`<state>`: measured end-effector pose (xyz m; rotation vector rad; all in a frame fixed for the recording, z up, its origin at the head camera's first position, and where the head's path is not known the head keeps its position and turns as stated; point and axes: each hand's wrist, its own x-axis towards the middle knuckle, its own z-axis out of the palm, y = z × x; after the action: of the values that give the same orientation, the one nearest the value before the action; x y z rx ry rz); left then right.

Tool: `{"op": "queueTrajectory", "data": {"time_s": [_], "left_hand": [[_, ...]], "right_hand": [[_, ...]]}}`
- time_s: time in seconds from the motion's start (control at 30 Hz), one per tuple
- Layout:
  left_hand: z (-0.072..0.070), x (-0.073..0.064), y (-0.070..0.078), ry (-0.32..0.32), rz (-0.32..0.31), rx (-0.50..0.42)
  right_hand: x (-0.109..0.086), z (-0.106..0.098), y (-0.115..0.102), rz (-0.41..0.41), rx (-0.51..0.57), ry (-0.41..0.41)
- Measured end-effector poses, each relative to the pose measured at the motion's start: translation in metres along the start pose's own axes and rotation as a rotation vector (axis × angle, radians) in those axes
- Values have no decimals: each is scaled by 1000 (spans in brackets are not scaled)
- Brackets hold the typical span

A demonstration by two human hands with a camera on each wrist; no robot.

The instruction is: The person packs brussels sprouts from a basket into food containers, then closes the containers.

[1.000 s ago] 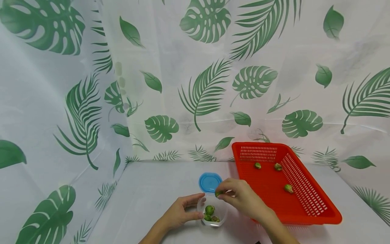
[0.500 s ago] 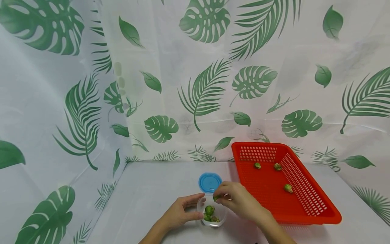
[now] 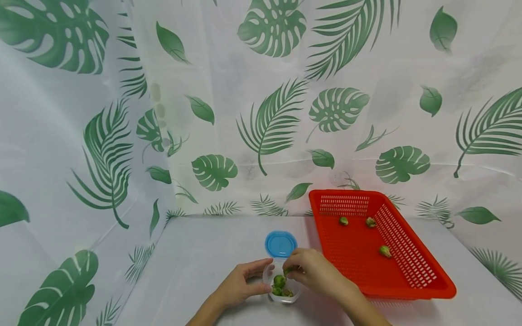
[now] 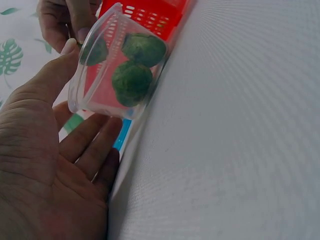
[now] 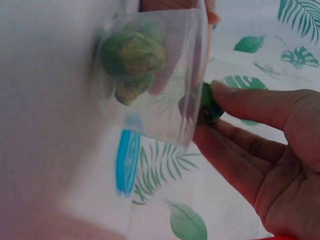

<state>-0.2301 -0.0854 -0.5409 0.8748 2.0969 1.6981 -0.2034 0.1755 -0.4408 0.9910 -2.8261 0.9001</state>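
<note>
A clear plastic container (image 3: 285, 299) stands on the white table with several Brussels sprouts (image 3: 279, 281) in its bottom. My left hand (image 3: 240, 283) holds it from the left, thumb at the near side and fingers at the far side; in the left wrist view the thumb touches the rim. Between thumb and fingers, my right hand (image 3: 314, 274) pinches another Brussels sprout (image 5: 212, 104) right at the container's mouth. Seen from the right wrist, that sprout is partly behind the clear rim. Just behind the container lies a blue lid (image 3: 281, 244).
To the right sits a red perforated basket (image 3: 350, 262) with 3 Brussels sprouts spread inside, one (image 3: 384, 251) near its right wall. A white, leaf-printed sheet (image 3: 261, 190) hangs behind and at the left of the table (image 3: 195, 253).
My right hand has moved left and down, bringing the pinched Brussels sprout from beside the rim to over the container's opening. The left hand keeps its place on the container.
</note>
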Motion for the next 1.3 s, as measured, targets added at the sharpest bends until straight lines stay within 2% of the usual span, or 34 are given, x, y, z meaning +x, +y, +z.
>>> {"op": "queueTrajectory", "data": {"time_s": [0.3,0.83,1.3], "left_hand": [[1,1,1,0,-2,1],[1,1,1,6,-28,-6],[1,0,0,10,-18,-15]], "right_hand": [[0,13,1,-6,-69,6],[3,20,-2,-27,-136,-3],[4,23,-2,-40,-171,-27]]}}
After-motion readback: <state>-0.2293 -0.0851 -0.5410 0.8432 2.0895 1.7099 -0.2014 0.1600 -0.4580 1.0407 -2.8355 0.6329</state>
